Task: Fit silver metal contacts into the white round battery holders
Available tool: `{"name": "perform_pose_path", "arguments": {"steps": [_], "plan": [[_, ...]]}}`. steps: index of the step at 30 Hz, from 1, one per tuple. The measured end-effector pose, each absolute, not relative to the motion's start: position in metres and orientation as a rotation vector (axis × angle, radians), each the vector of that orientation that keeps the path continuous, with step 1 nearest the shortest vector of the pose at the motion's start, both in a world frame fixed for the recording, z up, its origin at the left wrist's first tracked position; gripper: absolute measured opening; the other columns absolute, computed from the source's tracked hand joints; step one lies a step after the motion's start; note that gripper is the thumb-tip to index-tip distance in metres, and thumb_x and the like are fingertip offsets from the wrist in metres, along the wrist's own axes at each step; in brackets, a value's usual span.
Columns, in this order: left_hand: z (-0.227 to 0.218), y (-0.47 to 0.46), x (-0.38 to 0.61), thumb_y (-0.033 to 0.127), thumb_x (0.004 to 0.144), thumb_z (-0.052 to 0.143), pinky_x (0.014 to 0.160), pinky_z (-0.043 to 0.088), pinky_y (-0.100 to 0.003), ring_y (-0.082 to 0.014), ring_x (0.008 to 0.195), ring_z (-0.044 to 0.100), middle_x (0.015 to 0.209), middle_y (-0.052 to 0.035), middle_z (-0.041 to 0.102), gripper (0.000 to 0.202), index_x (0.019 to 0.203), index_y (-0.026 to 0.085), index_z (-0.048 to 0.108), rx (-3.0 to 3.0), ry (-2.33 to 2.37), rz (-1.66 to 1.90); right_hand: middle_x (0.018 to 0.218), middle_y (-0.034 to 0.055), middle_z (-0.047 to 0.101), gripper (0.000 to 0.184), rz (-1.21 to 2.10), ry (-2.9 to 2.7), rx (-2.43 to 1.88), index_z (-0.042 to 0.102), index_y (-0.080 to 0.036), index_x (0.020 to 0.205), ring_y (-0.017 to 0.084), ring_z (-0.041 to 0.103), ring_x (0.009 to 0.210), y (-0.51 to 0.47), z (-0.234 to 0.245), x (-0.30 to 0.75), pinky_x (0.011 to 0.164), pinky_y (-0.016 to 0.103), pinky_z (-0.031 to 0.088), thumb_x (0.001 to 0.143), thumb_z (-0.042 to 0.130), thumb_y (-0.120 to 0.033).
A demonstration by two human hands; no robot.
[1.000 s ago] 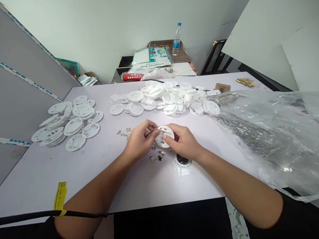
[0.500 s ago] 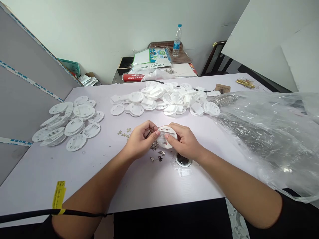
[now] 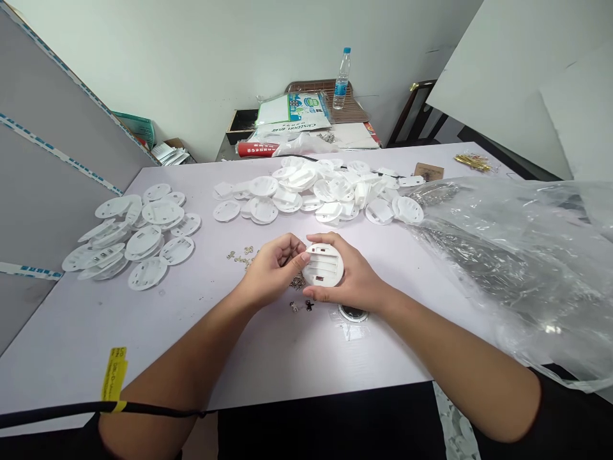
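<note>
My right hand point(image 3: 352, 278) grips a round white plastic disc point(image 3: 324, 264) with slots on its upper face, thumb below and fingers over the far rim. My left hand point(image 3: 274, 266) is pinched closed against the disc's left edge, holding something small that I cannot make out. Small metal clips point(image 3: 239, 255) lie scattered on the white table point(image 3: 201, 332) just under and left of both hands. A big heap of white discs point(image 3: 325, 188) lies beyond my hands. Another pile of white discs point(image 3: 131, 233) lies at the left.
A crumpled clear plastic bag point(image 3: 517, 255) covers the table's right side. A small round ring on a clear bag point(image 3: 353, 314) lies by my right wrist. A water bottle point(image 3: 341, 78), papers and a red roll sit beyond the table. A black cable with a yellow tag point(image 3: 115, 377) crosses the near edge.
My right hand has turned the disc so its slotted face shows more fully, and the thumb has shifted beneath it. My left hand stays pinched at the disc's left edge.
</note>
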State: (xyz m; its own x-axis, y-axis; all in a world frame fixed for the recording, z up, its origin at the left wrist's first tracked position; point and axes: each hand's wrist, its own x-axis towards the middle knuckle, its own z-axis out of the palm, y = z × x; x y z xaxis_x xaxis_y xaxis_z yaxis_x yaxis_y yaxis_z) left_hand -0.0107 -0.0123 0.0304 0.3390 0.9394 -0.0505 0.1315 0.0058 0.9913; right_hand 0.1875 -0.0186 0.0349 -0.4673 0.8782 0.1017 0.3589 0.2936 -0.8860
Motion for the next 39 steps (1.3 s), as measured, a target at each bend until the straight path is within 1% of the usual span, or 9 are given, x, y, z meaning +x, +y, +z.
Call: {"name": "perform_pose_path", "arguments": {"steps": [3,5,8,12,15,17,21,26,39], "plan": [[0.027,-0.013,-0.010,0.043,0.092,0.058,0.055,0.034,-0.023,-0.0098,0.060,0.041,0.071,0.0020,0.049,0.026,0.089,0.018,0.054,1.550,1.119,0.846,0.123,0.0074,0.060,0.071,0.958,-2.063,-1.086,0.051,-0.025,0.125,0.025,0.061,0.108,-0.016,0.034,0.189,0.090,0.039,0.050,0.067,0.086,-0.045],[0.027,-0.013,-0.012,0.044,0.094,0.055,0.057,0.035,-0.024,-0.0105,0.062,0.043,0.075,0.0010,0.053,0.025,0.093,0.019,0.056,1.677,1.178,0.809,0.117,0.0060,0.063,0.063,0.915,-2.111,-1.114,0.050,-0.026,0.123,0.023,0.064,0.098,-0.014,0.034,0.192,0.082,0.036,0.051,0.072,0.082,-0.043],[0.029,-0.014,-0.017,0.043,0.100,0.044,0.065,0.040,-0.027,-0.0144,0.074,0.053,0.091,-0.0024,0.061,0.026,0.107,0.021,0.056,1.864,1.277,0.730,0.103,0.0038,0.066,0.058,0.907,-2.167,-1.198,0.048,-0.025,0.125,0.017,0.063,0.077,-0.009,0.037,0.199,0.068,0.031,0.049,0.077,0.076,-0.039],[0.025,-0.012,-0.021,0.029,0.101,0.035,0.069,0.043,-0.029,-0.0165,0.082,0.056,0.103,-0.0057,0.059,0.028,0.113,0.021,0.060,2.108,1.362,0.642,0.116,0.0069,0.063,0.048,0.757,-2.357,-1.199,0.051,-0.022,0.120,0.019,0.061,0.086,-0.003,0.040,0.208,0.073,0.032,0.049,0.076,0.072,-0.029],[0.012,-0.010,-0.018,0.024,0.098,0.039,0.068,0.043,-0.029,-0.0150,0.077,0.054,0.099,-0.0058,0.056,0.032,0.113,0.021,0.067,2.249,1.319,0.597,0.109,0.0057,0.062,0.041,0.691,-2.466,-1.150,0.052,-0.022,0.113,0.019,0.059,0.086,-0.001,0.038,0.210,0.075,0.033,0.048,0.076,0.069,-0.024],[0.003,-0.010,-0.016,0.021,0.097,0.040,0.065,0.041,-0.027,-0.0140,0.073,0.052,0.094,-0.0050,0.055,0.035,0.116,0.023,0.069,2.315,1.277,0.579,0.107,0.0052,0.061,0.040,0.683,-2.488,-1.155,0.051,-0.022,0.111,0.019,0.058,0.082,-0.001,0.034,0.209,0.073,0.033,0.048,0.075,0.068,-0.023],[-0.005,-0.012,-0.012,0.013,0.091,0.041,0.059,0.035,-0.025,-0.0143,0.071,0.050,0.090,-0.0042,0.057,0.043,0.120,0.027,0.070,2.463,1.215,0.577,0.107,0.0052,0.060,0.040,0.719,-2.477,-1.175,0.050,-0.023,0.107,0.020,0.059,0.086,-0.001,0.033,0.208,0.072,0.032,0.047,0.073,0.071,-0.024],[-0.003,-0.011,-0.013,0.011,0.087,0.046,0.056,0.029,-0.027,-0.0136,0.064,0.045,0.082,-0.0034,0.061,0.041,0.109,0.029,0.076,2.546,1.293,0.591,0.110,0.0044,0.059,0.043,0.793,-2.464,-1.241,0.049,-0.022,0.106,0.012,0.052,0.065,-0.001,0.036,0.209,0.068,0.031,0.045,0.073,0.075,-0.031],[-0.001,-0.011,-0.009,0.012,0.088,0.045,0.055,0.028,-0.026,-0.0127,0.064,0.049,0.084,-0.0025,0.064,0.044,0.112,0.031,0.077,2.460,1.302,0.589,0.101,0.0037,0.057,0.038,0.712,-2.454,-1.204,0.045,-0.022,0.097,0.019,0.055,0.084,-0.001,0.035,0.205,0.068,0.029,0.041,0.070,0.072,-0.024]]}}
